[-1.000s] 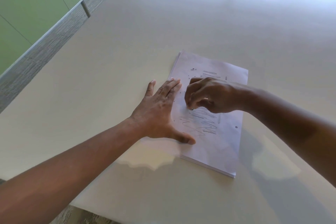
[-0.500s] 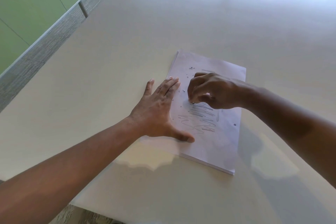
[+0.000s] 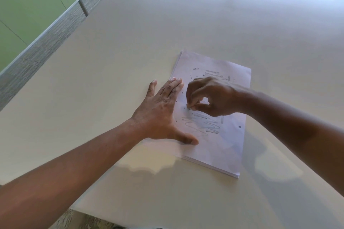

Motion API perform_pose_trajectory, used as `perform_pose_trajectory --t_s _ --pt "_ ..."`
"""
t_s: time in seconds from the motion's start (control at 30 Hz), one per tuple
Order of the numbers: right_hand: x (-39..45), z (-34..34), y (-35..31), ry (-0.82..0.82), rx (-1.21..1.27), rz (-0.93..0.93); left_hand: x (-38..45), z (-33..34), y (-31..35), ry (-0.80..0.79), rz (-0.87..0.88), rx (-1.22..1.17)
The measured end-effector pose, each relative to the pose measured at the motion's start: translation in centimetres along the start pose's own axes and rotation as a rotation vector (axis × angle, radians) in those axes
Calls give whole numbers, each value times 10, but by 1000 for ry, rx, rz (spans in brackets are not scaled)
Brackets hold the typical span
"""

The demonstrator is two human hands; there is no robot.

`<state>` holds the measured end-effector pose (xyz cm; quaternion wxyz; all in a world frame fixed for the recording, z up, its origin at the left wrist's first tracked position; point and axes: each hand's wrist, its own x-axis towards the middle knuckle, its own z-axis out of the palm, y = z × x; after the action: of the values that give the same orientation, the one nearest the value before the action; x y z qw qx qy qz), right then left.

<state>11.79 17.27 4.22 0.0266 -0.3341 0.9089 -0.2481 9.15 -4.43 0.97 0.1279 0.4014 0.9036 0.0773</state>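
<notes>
A thin stack of white paper (image 3: 221, 147) lies on the pale table (image 3: 130, 52). Its top sheet carries grey pencil scribbles (image 3: 204, 125) and scattered dark crumbs. My left hand (image 3: 160, 111) lies flat with straight fingers. Its fingertips and thumb press on the stack's left edge and its palm rests on the table. My right hand (image 3: 210, 96) hovers over the middle of the sheet, fingers curled. Thumb and fingertips pinch a small pale piece that looks like an eraser (image 3: 189, 107), held against the paper just above the scribbles and mostly hidden.
The table's left edge runs diagonally beside grey carpet (image 3: 46, 39) and a green glass partition (image 3: 28, 5) with a metal post. The table's near edge lies under my left forearm. Bright window reflections cover the far side of the table.
My right hand moved up the sheet a little, then back down and slightly left, keeping its pinch on the paper. My left hand stayed pressed on the stack's edge.
</notes>
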Motion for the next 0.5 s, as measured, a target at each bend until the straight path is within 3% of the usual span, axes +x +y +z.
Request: perform_pose_trajectory --t_s 0.17,0.37,0.5 --pt "3 -4 9 94 -30 78 0 0 1 1 0 3" --pt "3 1 -11 -61 24 -16 0 1 -1 0 10 8" --pt "7 -1 -5 37 -14 14 0 1 -1 4 14 4"
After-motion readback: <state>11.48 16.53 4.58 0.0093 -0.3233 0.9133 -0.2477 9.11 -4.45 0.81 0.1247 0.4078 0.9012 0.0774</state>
